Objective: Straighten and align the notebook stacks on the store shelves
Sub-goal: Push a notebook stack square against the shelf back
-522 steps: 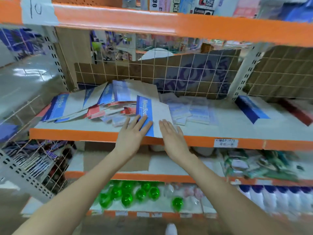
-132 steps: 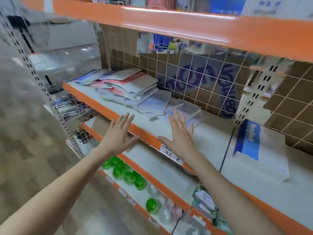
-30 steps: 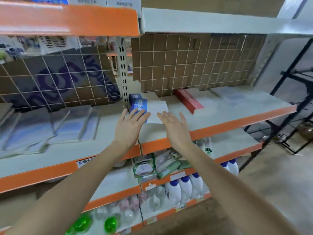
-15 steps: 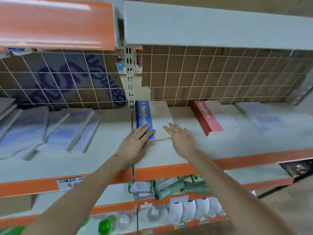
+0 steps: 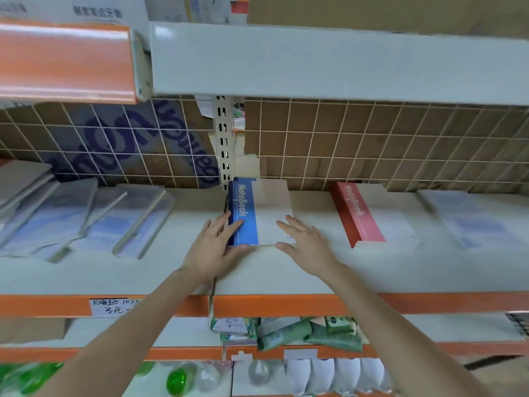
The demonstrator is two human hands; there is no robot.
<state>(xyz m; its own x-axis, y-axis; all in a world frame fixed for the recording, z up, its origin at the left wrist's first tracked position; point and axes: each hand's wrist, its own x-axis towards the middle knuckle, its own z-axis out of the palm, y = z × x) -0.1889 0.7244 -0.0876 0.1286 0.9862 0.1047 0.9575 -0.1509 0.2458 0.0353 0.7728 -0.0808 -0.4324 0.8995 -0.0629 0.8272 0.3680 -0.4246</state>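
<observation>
Bracing the blue notebook stack (image 5: 259,213), my left hand (image 5: 213,247) and right hand (image 5: 307,242) lay flat, fingers spread.

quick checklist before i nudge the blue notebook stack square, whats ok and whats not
1. Left hand on the blue notebook stack: ok, fingers lie along its spine edge, thumb at the front corner.
2. Right hand placed: ok, fingers spread at the stack's right front corner.
3. Stack square to the shelf front: roughly ok; it looks near parallel, though wide-angle distortion makes this uncertain.
4. Stack's edges flush: cannot tell, only the top cover and front edge show.
5. Room to slide right: ok, bare shelf lies between it and the red notebook stack.
6. Upright post behind the spine corner: cannot tell whether it touches.
</observation>
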